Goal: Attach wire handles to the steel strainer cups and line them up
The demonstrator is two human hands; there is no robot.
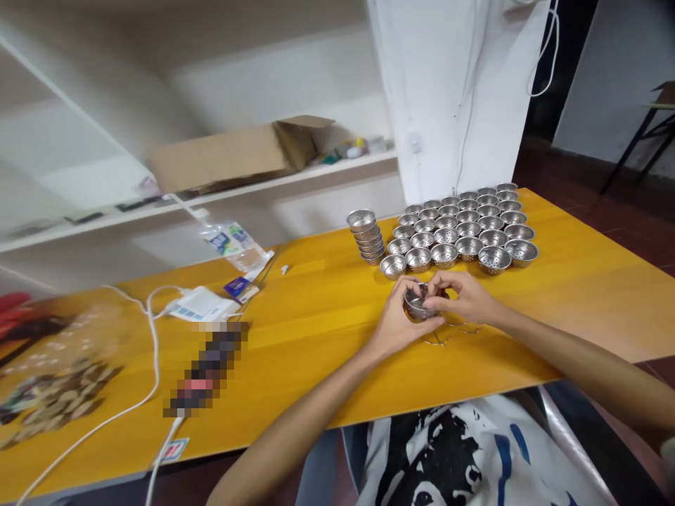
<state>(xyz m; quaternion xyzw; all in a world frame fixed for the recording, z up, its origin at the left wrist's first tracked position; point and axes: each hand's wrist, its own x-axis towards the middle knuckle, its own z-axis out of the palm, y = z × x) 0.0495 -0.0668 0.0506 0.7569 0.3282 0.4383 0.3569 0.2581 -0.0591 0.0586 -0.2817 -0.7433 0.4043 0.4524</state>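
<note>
Between my two hands, just above the yellow table, is a small perforated metal cup. My left hand wraps round its left side and underneath. The fingers of my right hand are bent in at the cup's rim and right side; a small dark thing shows at the fingertips, too hidden to name. Thin bent wire pieces lie on the table under my hands. Beyond them stand rows of similar perforated metal cups, and a stack of cups rises to their left.
On the left lie a white power adapter with cables, a blurred-out device, a plastic bottle and a pile of brown round pieces. A cardboard box sits on the shelf behind. The table's front edge is close to my body.
</note>
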